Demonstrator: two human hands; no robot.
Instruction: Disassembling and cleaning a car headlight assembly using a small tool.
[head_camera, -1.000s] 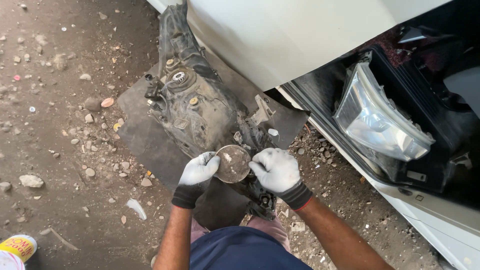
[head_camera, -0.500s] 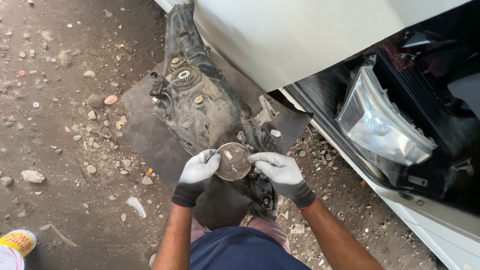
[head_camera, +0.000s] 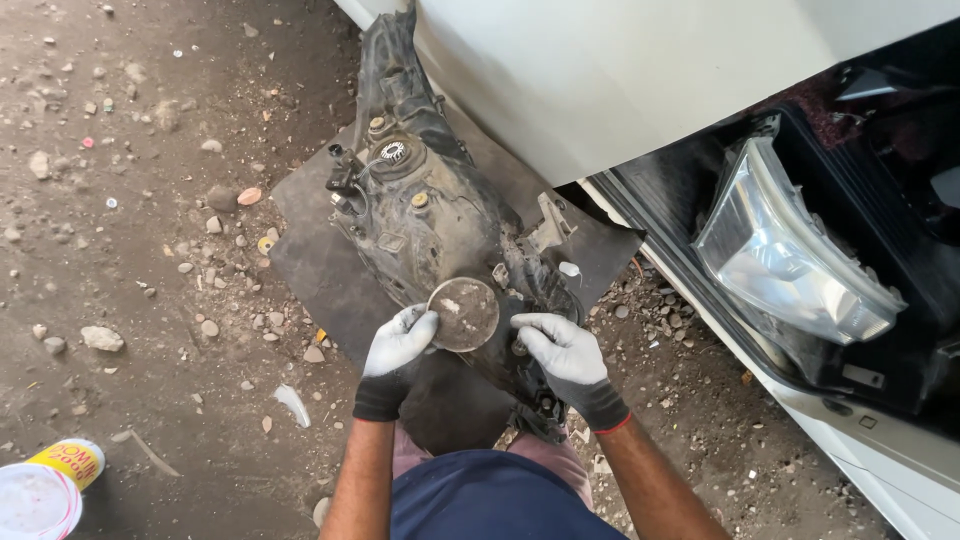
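Gloves, grey w/ black cuffs, on both hands. Left hand (head_camera: 397, 345) grips the left edge of a round dusty cap (head_camera: 464, 314), fingers curled on its rim. Right hand (head_camera: 563, 352) rests just right of the cap, fingers bent on the black headlamp housing (head_camera: 430, 225); can't tell if it touches the cap itself. Cap sits on the near end of the housing's back side. Housing lies face down on a dark mat (head_camera: 330, 270) spread on the dirt ground (head_camera: 130, 250), which is scattered w/ small stones. White car body (head_camera: 600, 70) just behind the housing, w/ a second headlamp (head_camera: 790, 260), clear lens, still mounted at the right. Yellow-and-white can (head_camera: 45, 490) at lower left, well apart from the hands.
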